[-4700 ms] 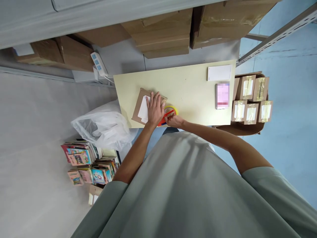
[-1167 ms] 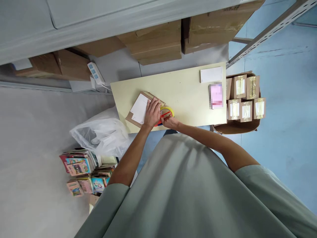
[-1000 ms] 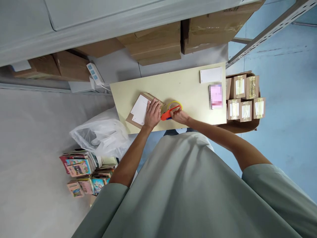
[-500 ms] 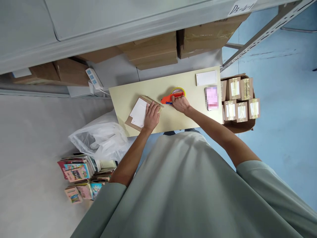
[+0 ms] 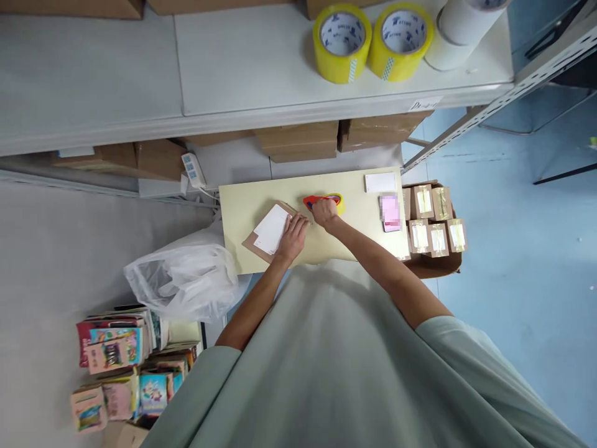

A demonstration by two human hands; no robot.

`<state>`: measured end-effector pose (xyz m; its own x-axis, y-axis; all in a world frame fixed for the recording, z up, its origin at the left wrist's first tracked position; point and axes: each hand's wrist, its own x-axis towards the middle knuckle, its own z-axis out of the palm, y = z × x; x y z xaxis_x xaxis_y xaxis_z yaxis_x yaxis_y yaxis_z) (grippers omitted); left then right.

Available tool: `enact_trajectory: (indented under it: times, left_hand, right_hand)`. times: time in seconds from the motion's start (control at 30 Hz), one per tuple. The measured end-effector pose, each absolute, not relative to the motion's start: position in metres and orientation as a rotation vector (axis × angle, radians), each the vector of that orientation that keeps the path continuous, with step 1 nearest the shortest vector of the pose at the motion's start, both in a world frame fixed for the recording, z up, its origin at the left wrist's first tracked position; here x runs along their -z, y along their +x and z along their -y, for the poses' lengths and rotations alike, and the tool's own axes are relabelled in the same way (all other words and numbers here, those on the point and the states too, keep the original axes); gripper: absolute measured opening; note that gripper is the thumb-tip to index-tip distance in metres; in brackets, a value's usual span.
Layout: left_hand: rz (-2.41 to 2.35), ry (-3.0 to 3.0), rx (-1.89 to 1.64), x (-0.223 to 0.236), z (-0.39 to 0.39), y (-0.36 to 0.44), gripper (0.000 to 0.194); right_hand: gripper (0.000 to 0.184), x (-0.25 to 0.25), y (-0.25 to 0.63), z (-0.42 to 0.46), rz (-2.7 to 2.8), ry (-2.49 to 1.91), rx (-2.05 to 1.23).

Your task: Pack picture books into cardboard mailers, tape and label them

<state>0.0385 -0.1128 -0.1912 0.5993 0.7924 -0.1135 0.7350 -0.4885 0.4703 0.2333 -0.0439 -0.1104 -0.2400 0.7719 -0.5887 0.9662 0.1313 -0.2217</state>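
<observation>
My left hand [image 5: 292, 239] lies with its fingers stretched out on the right side of a brown cardboard parcel [image 5: 254, 244], which rests at an angle on the cream table. White paper labels [image 5: 273, 229] cover much of the parcel's upper face. Just to the right, my right hand [image 5: 325, 213] is wrapped round a red tape dispenser [image 5: 313, 200], loaded with a yellow-edged tape roll [image 5: 340, 203]. The dispenser's front end is near the parcel's upper right edge; whether tape joins them I cannot tell.
On the table [image 5: 354, 239] lie a white label stack [image 5: 380, 182] and a pink-screened phone [image 5: 390, 211]. An open carton [image 5: 438, 269] of small boxes stands right. Left are a plastic bag [image 5: 186, 274] and stacked books [image 5: 116, 354]. A shelf [image 5: 252, 81] with tape rolls [image 5: 342, 62] overhangs behind.
My right hand has moved left with the tape dispenser, closer to my left hand and the parcel. The view has shifted, so the shelf top with its tape rolls now shows.
</observation>
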Motion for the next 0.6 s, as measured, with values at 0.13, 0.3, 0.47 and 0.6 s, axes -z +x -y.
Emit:
enact_trajectory:
  times: [0.13, 0.3, 0.47, 0.6]
  left_hand:
    - [-1.194, 2.326, -0.185, 0.188, 0.113, 0.044, 0.056]
    - [-1.382, 2.203, -0.517, 0.156, 0.108, 0.055, 0.056]
    - [-1.524, 2.219, -0.955, 0.073, 0.065, 0.071, 0.047]
    - [-1.54, 2.208, -1.197, -0.01, -0.003, 0.078, 0.052]
  right_hand:
    - [0.038, 0.087, 0.237, 0.022, -2.054, 1.775, 0.695]
    - [0.058, 0.029, 0.251, 0.035, -2.099, 1.892, 0.618]
    - [0.074, -0.05, 0.25, 0.038, -2.199, 2.111, 0.561]
    - [0.084, -0.108, 0.235, -0.014, -2.375, 2.271, 0.234]
